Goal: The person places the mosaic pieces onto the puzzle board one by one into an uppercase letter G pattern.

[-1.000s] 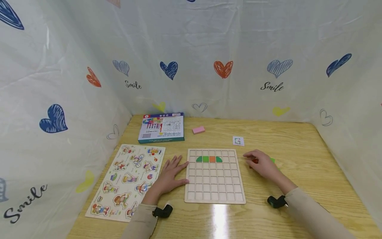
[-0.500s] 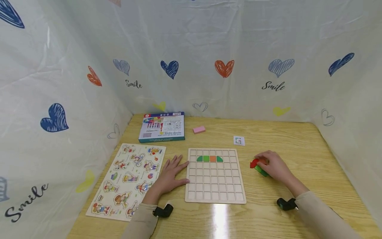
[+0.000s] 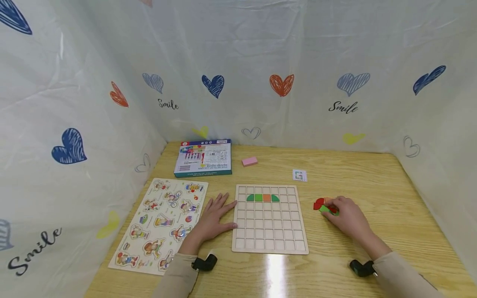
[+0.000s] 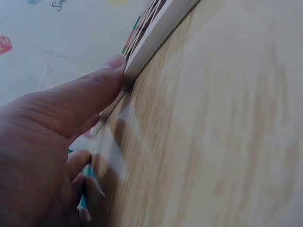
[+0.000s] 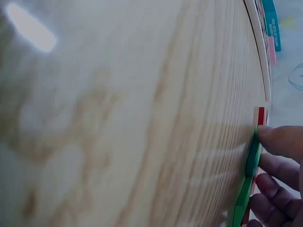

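A wooden grid board (image 3: 270, 231) lies mid-table; near its far edge a row holds a green square (image 3: 258, 198), an orange square (image 3: 266, 198) and a dark green rounded piece at each end. My left hand (image 3: 214, 219) rests with fingers spread at the board's left side, its thumb (image 4: 116, 61) against the edge. Right of the board, my right hand (image 3: 348, 217) pinches a light green piece (image 3: 324, 209) between thumb and fingers. Red pieces (image 3: 319, 203) lie beside it, and more green ones (image 5: 242, 201) show under the fingers, partly hidden.
A picture puzzle board (image 3: 152, 246) lies at the left, partly under the left forearm. Behind stand a flat printed box (image 3: 203, 159) and a pink block (image 3: 249, 161). A small patterned card (image 3: 299, 175) lies beyond the grid board's right corner. Heart-printed curtains surround the table.
My right hand has moved right and towards me, from covering the pieces to pinching the light green one, exposing red pieces. The left hand stays at the board's edge.
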Available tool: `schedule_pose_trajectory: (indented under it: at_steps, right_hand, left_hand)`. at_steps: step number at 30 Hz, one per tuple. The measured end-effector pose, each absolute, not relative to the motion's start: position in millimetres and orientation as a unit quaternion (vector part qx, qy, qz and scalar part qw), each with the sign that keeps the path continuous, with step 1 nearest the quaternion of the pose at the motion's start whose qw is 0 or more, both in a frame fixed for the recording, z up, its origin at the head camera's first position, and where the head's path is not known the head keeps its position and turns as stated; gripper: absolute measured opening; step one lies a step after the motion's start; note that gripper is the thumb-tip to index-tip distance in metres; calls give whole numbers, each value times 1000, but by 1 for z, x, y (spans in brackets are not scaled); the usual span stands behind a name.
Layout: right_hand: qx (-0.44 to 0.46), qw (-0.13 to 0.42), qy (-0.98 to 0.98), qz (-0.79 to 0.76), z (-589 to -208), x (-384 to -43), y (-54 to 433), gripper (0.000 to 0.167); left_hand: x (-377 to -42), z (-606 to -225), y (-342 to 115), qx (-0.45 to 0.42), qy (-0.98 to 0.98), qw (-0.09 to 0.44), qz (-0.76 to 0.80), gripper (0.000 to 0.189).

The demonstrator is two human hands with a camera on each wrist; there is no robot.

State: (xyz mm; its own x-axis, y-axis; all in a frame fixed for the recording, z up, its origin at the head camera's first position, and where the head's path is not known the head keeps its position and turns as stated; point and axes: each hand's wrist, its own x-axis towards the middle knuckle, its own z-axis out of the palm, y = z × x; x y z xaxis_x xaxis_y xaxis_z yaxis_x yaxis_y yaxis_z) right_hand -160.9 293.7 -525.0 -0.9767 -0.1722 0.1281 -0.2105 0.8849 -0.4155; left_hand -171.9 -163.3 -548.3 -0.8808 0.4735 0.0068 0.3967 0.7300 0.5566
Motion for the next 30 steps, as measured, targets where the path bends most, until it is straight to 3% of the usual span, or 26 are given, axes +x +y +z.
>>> schedule_pose_trajectory:
  at_steps: [20,30]
  right_hand:
    - [85,40,-946,312,-525,-160,290,16]
    - [94,9,-914,396,-522,-170,267,16]
  left_hand:
    - [-173,-550,-164,241,927,64,280,74]
    - [-172,-548,-164,236,928,69,279,75]
